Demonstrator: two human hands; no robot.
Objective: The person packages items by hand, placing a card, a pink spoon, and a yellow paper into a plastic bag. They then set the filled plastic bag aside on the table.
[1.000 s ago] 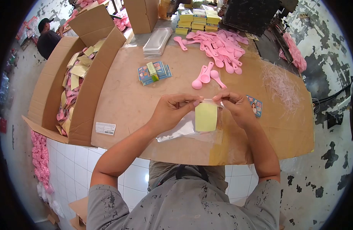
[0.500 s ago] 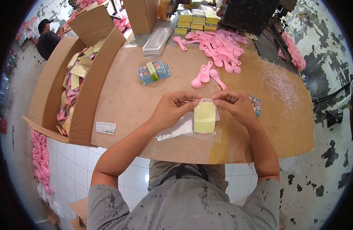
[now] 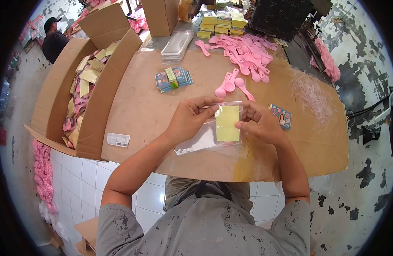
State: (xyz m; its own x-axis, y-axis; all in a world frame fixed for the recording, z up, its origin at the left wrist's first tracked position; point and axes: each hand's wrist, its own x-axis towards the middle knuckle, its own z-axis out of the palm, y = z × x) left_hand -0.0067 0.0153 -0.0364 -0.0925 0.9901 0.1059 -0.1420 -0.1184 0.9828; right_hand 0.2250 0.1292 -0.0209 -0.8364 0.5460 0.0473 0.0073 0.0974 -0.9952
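Observation:
A clear plastic bag with a yellow card [image 3: 227, 123] inside hangs between my two hands. My left hand [image 3: 195, 117] pinches the bag's upper left corner. At the bag's right side, my right hand [image 3: 259, 121] grips its edge, with the thumb against the card. Beneath them lie more clear bags [image 3: 198, 140] on the cardboard-covered table [image 3: 141, 102]. A few pink spoons [image 3: 244, 87] rest just beyond my hands, in front of a large pile of pink spoons [image 3: 247, 55]. Small blue cards [image 3: 281, 116] lie to the right of my right hand.
On the left stands an open carton [image 3: 94, 102] of packed bags. Banded blue cards [image 3: 173, 79], a stack of clear bags [image 3: 178, 45] and card stacks [image 3: 222, 21] lie farther back. Plastic shreds [image 3: 314, 96] are at right. A person [image 3: 54, 42] is at the far left.
The bag with the yellow card has tilted up and shows flatter. My right hand has shifted from its top edge down to its right side; my left hand still pinches the corner.

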